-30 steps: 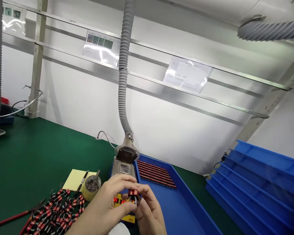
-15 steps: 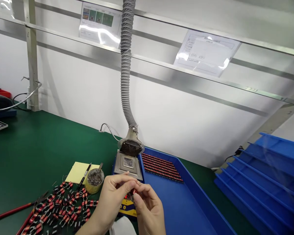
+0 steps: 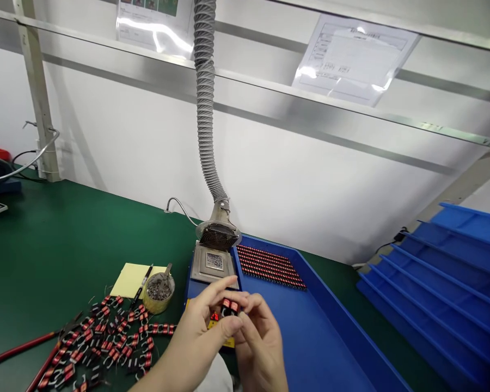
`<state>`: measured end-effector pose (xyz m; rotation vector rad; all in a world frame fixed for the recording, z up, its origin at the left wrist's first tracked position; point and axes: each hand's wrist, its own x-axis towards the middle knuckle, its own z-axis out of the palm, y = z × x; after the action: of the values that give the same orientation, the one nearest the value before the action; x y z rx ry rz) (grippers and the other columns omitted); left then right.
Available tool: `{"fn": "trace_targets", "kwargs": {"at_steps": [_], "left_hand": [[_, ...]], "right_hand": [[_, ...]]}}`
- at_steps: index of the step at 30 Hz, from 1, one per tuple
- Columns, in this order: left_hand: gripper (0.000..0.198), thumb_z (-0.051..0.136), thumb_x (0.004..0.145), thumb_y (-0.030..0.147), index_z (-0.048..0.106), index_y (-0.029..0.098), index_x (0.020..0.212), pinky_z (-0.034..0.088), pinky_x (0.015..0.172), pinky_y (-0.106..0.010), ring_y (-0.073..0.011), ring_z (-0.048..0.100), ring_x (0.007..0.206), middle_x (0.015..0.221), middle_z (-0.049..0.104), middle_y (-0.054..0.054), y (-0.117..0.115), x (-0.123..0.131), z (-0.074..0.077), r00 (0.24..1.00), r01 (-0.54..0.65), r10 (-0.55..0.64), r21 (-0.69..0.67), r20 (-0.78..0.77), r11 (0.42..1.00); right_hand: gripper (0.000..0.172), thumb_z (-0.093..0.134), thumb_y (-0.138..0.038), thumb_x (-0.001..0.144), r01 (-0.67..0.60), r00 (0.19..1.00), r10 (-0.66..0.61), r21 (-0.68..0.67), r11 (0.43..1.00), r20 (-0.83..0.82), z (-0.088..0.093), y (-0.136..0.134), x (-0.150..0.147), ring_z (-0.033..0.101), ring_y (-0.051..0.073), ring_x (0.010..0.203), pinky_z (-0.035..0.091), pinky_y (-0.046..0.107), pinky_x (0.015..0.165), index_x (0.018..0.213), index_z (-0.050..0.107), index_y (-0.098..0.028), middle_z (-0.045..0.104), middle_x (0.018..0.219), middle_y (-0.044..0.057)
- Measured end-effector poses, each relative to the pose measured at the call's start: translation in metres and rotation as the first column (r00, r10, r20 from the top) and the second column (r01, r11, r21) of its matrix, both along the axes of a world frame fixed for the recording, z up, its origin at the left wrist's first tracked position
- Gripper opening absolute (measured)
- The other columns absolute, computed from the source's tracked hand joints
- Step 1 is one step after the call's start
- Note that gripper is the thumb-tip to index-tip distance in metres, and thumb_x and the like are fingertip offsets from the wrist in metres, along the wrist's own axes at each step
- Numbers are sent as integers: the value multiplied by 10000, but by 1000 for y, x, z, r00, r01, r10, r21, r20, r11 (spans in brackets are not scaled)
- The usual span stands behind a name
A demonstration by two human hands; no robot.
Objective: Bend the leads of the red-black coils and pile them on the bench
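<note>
A small wire-wound coil (image 3: 230,307), red windings with black parts, is pinched between both hands in front of the solder pot. My left hand (image 3: 200,337) grips it from the left, with the thumb below and the fingers above. From the right, the closed fingers of my right hand (image 3: 262,340) meet the same coil, and its far side is hidden. Behind the hands stands the solder pot (image 3: 196,273), with a square silvery bath and a red lit display partly covered by my fingers. Loose coils (image 3: 114,340) of the same kind lie heaped at the left.
A blue tray (image 3: 281,326) at the right holds rows of coils (image 3: 269,267). Over the pot hangs a fume hose (image 3: 205,109) with a fan. Red-handled pliers (image 3: 49,362), a tub of grey bits (image 3: 158,296), yellow paper (image 3: 126,279) and stacked blue trays (image 3: 436,294) surround the area.
My hands have turned the coil so that its red windings now face the camera. They sit slightly further right, and the head view has tilted down a little.
</note>
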<state>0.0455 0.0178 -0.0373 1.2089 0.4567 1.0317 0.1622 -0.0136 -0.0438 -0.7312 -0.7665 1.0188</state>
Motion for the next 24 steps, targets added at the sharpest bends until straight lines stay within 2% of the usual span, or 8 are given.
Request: {"fn": "trace_targets", "kwargs": {"at_steps": [3,5,7,10,14,17,20,24], "left_hand": [[614,749,783,342,493,250,1335,482,937,-335,-220,652,1008,1015,704,-45,-4,-4,4,992,129,-127,-56,24,990],[650,761,749,264,478,271,1333,482,900,-316,-202,652,974,991,700,-23,-5,-9,7,979,199,-202,-92,-27,976],[696,756,716,200,467,286,1343,464,916,-315,-200,635,1009,1036,700,-21,-5,-12,10,968,222,-232,-107,-100,969],[727,736,690,156,474,285,1356,455,915,-321,-191,629,968,1025,706,-11,-5,-13,12,955,227,-242,-103,-174,968],[732,740,680,152,491,269,1358,459,895,-342,-180,628,849,904,702,13,-6,-15,15,941,234,-243,-63,-237,970],[663,734,708,188,516,269,1329,446,912,-364,-190,625,870,932,690,3,-6,-18,18,949,184,-191,-49,-253,982],[632,723,717,209,525,268,1315,441,908,-372,-204,617,902,964,683,-7,-6,-18,18,951,171,-183,-67,-248,983],[659,720,717,196,505,264,1337,442,906,-365,-216,607,957,1057,692,-25,-8,-17,16,941,182,-201,-92,-273,979]], "right_hand": [[227,788,-430,755,11,970,-21,41,999,242,3,-4,20,580,143,699,493,235,653,869,721,-246,609,769,2],[315,741,-504,778,-105,927,97,4,994,361,5,-7,29,559,149,641,473,258,616,954,759,-244,615,736,17],[277,737,-479,788,-181,891,175,-27,983,419,7,-10,31,517,134,575,439,259,567,869,786,-219,600,684,20],[268,741,-406,802,-146,917,145,-26,989,372,9,-10,28,447,113,517,382,240,506,642,731,-191,534,560,-1],[304,714,-394,828,-29,989,29,-3,1000,146,16,-10,34,336,78,436,344,208,439,603,635,-206,387,509,-61],[224,738,-380,816,54,978,-55,12,998,200,20,-13,40,464,94,500,421,214,502,681,704,-205,473,561,-32],[183,720,-406,831,-76,905,67,4,997,419,17,-17,38,577,135,608,479,249,589,879,777,-239,581,679,9],[129,707,-383,851,-174,891,152,12,985,427,12,-16,29,560,110,605,470,219,577,844,778,-276,562,689,-13]]}}
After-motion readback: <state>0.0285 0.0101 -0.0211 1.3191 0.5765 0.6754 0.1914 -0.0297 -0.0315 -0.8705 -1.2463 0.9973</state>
